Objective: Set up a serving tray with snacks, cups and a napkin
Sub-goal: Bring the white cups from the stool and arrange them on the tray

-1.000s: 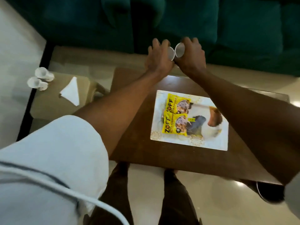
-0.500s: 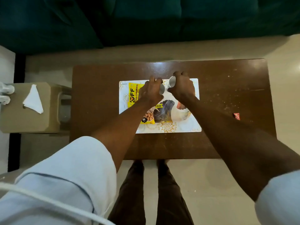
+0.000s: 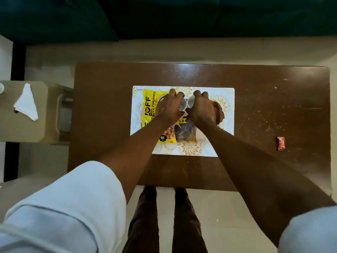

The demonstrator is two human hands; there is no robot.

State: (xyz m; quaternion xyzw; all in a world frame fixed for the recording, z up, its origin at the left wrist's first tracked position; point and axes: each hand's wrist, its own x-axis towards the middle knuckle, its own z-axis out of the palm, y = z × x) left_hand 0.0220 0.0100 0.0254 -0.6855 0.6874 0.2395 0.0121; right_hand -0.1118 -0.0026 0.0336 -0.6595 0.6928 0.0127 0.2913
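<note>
Head view, looking straight down. Tray (image 3: 227,99) — white, gold flower print — lies flat on the brown surface (image 3: 109,110), roughly mid-surface. On the tray: yellow snack packet (image 3: 149,105) marked "SOYA CHUNKS" at its left part, a second yellow packet (image 3: 168,136) towards the tray's near edge, and a dark packet (image 3: 185,131) just right of that one, the three overlapping. Left hand (image 3: 170,109) over the tray's far half, fingers curled round a small white cup (image 3: 182,106). Right hand (image 3: 200,109) just beside it, fingers curled round a second white cup (image 3: 191,102). The two cups meet between the hands, tilted; whether either touches the tray cannot be told. Napkin (image 3: 26,104), white and folded to a triangle, is off the tray — well to its left on a beige stool (image 3: 23,130). Small red wrapper (image 3: 280,143) on the surface well right of the tray.
</note>
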